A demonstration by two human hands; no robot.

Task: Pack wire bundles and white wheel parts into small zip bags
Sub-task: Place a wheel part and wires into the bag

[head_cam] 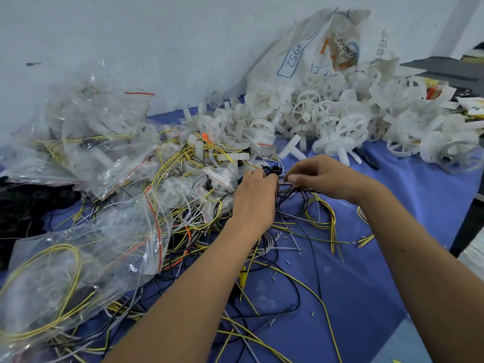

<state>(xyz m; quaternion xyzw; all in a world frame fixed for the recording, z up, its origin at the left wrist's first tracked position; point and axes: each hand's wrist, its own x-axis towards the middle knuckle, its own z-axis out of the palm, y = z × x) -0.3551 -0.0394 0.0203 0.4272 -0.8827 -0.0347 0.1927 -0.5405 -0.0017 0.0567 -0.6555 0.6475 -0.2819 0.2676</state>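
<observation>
Overall, blue cloth (392, 271) covers table against white wall (131, 35).

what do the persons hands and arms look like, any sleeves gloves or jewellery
Both arms are bare from the frame's lower edge to the fingers: no sleeve shows. The left hand and right hand wear no gloves, and no ring, watch or bracelet is visible on either wrist.

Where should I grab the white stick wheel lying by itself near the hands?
Probably pinch the white axle stub that points toward you, coming from the front above the blue cloth. It juts clear of the wheel pile, so nothing tangles.
</observation>
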